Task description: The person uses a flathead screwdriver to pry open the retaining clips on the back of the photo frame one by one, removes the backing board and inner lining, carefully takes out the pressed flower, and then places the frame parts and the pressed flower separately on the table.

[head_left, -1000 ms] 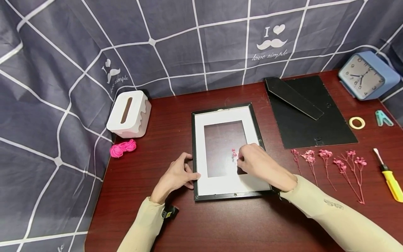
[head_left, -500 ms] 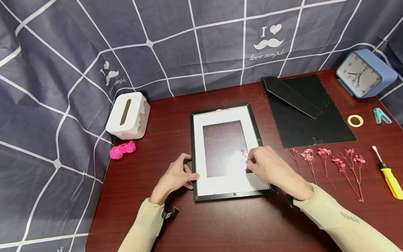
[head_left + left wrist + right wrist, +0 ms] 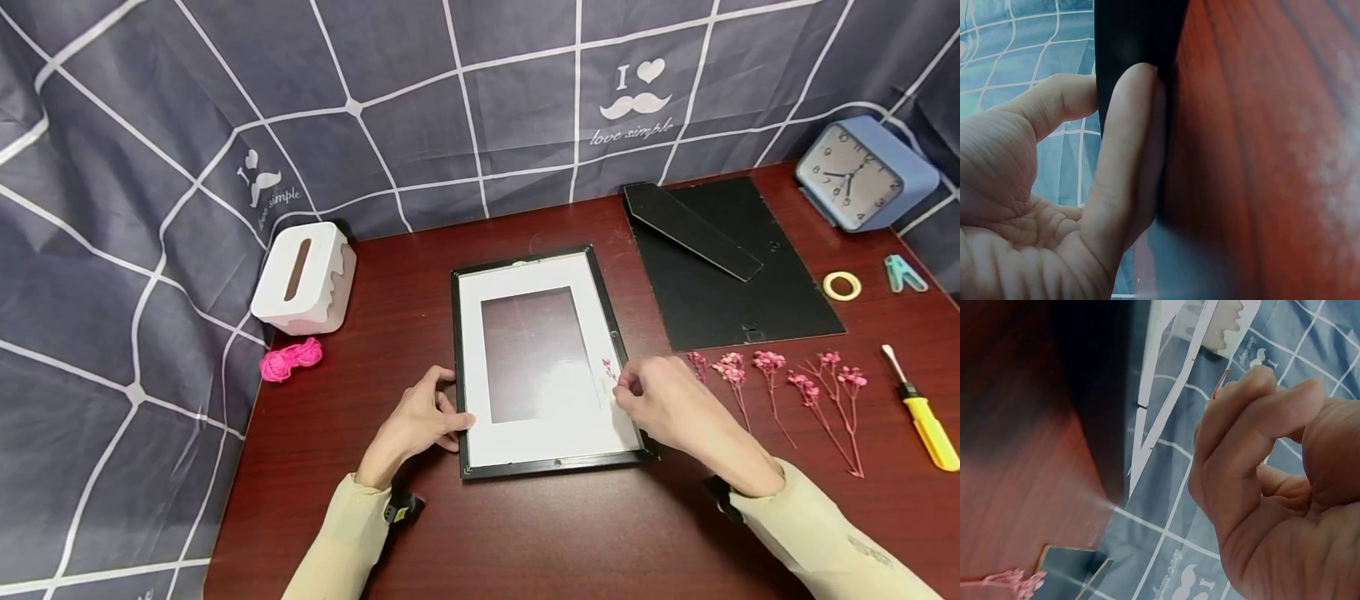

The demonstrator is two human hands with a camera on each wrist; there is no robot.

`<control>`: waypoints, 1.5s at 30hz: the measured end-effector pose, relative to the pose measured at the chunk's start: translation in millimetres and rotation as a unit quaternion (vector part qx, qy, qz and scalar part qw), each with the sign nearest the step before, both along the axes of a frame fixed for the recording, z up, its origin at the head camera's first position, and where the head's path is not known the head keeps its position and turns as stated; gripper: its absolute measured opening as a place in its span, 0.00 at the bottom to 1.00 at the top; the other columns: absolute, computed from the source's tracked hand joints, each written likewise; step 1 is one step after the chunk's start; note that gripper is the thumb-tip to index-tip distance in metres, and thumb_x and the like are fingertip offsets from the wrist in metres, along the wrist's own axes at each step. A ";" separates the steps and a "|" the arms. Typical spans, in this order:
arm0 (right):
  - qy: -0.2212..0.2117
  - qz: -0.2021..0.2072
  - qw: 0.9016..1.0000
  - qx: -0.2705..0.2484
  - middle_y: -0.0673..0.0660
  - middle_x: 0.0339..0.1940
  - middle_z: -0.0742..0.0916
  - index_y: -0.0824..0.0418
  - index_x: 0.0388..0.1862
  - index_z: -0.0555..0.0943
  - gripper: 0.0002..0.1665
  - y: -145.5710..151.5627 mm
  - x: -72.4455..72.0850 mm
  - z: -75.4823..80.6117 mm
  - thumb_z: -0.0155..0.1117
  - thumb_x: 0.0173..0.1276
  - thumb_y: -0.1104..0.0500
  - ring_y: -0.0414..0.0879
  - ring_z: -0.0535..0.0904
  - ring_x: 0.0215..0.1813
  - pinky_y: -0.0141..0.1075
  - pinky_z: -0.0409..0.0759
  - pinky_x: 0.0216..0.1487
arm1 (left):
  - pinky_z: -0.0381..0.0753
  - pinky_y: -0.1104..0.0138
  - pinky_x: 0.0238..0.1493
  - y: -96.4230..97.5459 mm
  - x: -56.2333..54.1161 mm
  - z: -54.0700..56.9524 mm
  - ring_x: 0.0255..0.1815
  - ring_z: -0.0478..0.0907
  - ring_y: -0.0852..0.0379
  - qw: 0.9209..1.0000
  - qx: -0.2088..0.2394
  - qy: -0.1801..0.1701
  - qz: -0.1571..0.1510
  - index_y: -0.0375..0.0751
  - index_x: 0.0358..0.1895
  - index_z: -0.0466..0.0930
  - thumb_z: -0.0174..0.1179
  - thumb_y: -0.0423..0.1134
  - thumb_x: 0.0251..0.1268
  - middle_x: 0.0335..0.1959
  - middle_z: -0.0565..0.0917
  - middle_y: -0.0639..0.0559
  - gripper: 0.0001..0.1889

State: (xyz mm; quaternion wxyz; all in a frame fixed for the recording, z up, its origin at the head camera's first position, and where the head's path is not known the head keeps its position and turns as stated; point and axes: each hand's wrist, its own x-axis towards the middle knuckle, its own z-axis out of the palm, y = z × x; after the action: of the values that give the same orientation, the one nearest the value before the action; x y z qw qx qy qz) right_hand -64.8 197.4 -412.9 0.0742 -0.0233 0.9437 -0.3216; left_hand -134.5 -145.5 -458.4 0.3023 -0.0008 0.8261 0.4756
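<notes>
A black picture frame (image 3: pixel 517 470) with a white mat (image 3: pixel 517 446) lies flat on the dark red table. My left hand (image 3: pixel 415 417) grips its left side, thumb over the edge. In the left wrist view, fingers (image 3: pixel 1129 144) touch the frame's black side (image 3: pixel 1138 37). Over the mat's right border, my right hand (image 3: pixel 671 400) pinches a small pink dried flower sprig (image 3: pixel 608 367) between thumb and forefinger. Mostly hidden by the fingers in the right wrist view, the sprig shows only a thin red tip (image 3: pixel 1221 382).
Several pink dried flower sprigs (image 3: pixel 813 392) lie right of the frame. Beyond them are a black backing board (image 3: pixel 712 308), a yellow screwdriver (image 3: pixel 930 429), a tape roll (image 3: pixel 842 286), a teal clip (image 3: pixel 905 273) and a blue clock (image 3: pixel 862 175). A tissue box (image 3: pixel 303 279) and pink yarn (image 3: pixel 291 359) sit left.
My right hand has moved right with the sprig, from over the frame's central opening to the mat's right border. My left hand stays on the frame's left side.
</notes>
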 end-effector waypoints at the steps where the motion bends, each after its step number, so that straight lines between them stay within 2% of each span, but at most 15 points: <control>1: 0.001 -0.003 1.000 0.001 0.50 0.24 0.86 0.62 0.35 0.88 0.06 1.9 1.4 -0.8 0.66 0.71 0.63 0.42 0.74 0.28 0.33 0.71 0.28 | 0.96 0.56 0.29 0.1 0.0 0.0 0.22 0.89 0.53 1.000 0.000 0.000 -0.001 0.38 0.76 0.66 0.76 0.29 0.63 0.34 0.82 0.45 0.40; 8: -0.009 -0.018 1.000 0.007 0.47 0.16 0.81 0.57 0.30 0.82 0.09 14.9 9.6 -6.6 0.66 0.74 0.61 0.39 0.75 0.22 0.33 0.67 0.25 | 0.96 0.56 0.28 -0.3 0.1 0.6 0.23 0.88 0.54 1.000 -0.004 0.004 -0.001 0.37 0.76 0.66 0.76 0.29 0.63 0.32 0.82 0.45 0.39; 17: -0.027 -0.036 0.999 0.011 0.47 0.14 0.82 0.57 0.29 0.80 0.15 32.8 14.8 -14.0 0.65 0.79 0.56 0.39 0.78 0.21 0.34 0.68 0.25 | 0.95 0.57 0.27 0.1 -0.7 -1.1 0.21 0.88 0.55 1.000 -0.003 0.011 -0.002 0.37 0.75 0.67 0.76 0.29 0.63 0.32 0.82 0.46 0.39; 22: -0.032 -0.047 0.998 0.011 0.48 0.14 0.82 0.59 0.32 0.82 0.15 47.2 17.5 -23.5 0.63 0.81 0.55 0.40 0.78 0.20 0.34 0.69 0.23 | 0.95 0.57 0.27 0.0 -0.6 -1.6 0.21 0.88 0.55 1.000 -0.004 0.012 -0.003 0.37 0.75 0.67 0.76 0.29 0.63 0.32 0.82 0.46 0.39; 26: -0.032 -0.059 0.997 0.029 0.48 0.13 0.82 0.59 0.30 0.81 0.13 60.4 17.4 -33.7 0.63 0.77 0.58 0.41 0.78 0.19 0.36 0.69 0.24 | 0.95 0.57 0.27 0.2 -0.3 -1.5 0.21 0.88 0.55 1.000 -0.005 0.011 -0.002 0.37 0.75 0.67 0.76 0.30 0.63 0.32 0.82 0.46 0.39; 31: -0.053 -0.055 0.996 0.037 0.48 0.14 0.83 0.60 0.28 0.81 0.14 72.9 16.7 -35.2 0.62 0.77 0.59 0.42 0.78 0.21 0.36 0.70 0.25 | 0.95 0.57 0.27 0.5 -0.3 -1.3 0.21 0.87 0.55 1.000 -0.005 0.011 -0.003 0.37 0.75 0.67 0.76 0.30 0.63 0.31 0.82 0.46 0.39; 36: -0.041 -0.053 0.996 0.056 0.47 0.13 0.82 0.58 0.25 0.81 0.13 81.5 12.4 -42.5 0.63 0.73 0.61 0.41 0.76 0.20 0.38 0.71 0.26 | 0.95 0.57 0.28 0.1 -0.3 -1.2 0.21 0.87 0.55 1.000 -0.004 0.010 -0.002 0.38 0.75 0.67 0.76 0.29 0.63 0.31 0.82 0.46 0.39; 42: -0.055 -0.041 0.995 0.067 0.48 0.13 0.83 0.61 0.27 0.83 0.11 86.4 9.2 -40.2 0.64 0.72 0.62 0.43 0.77 0.22 0.39 0.73 0.28 | 0.95 0.57 0.28 -0.1 -0.4 -2.0 0.22 0.88 0.55 1.000 -0.004 0.010 -0.002 0.38 0.75 0.67 0.76 0.30 0.63 0.31 0.82 0.46 0.39; 45: -0.066 -0.044 0.994 0.072 0.47 0.14 0.84 0.60 0.27 0.83 0.12 92.2 6.5 -51.4 0.64 0.72 0.59 0.43 0.78 0.23 0.39 0.73 0.28 | 0.96 0.57 0.28 -0.2 -0.5 -2.2 0.22 0.88 0.55 1.000 -0.004 0.009 -0.001 0.38 0.75 0.67 0.76 0.30 0.63 0.31 0.82 0.46 0.39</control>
State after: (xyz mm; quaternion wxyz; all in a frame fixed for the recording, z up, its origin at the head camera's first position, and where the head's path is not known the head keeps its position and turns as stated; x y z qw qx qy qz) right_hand -58.2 289.7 -464.3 0.1239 0.0451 0.9574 -0.2570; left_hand -134.9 -145.7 -460.6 0.2955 0.0035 0.8305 0.4722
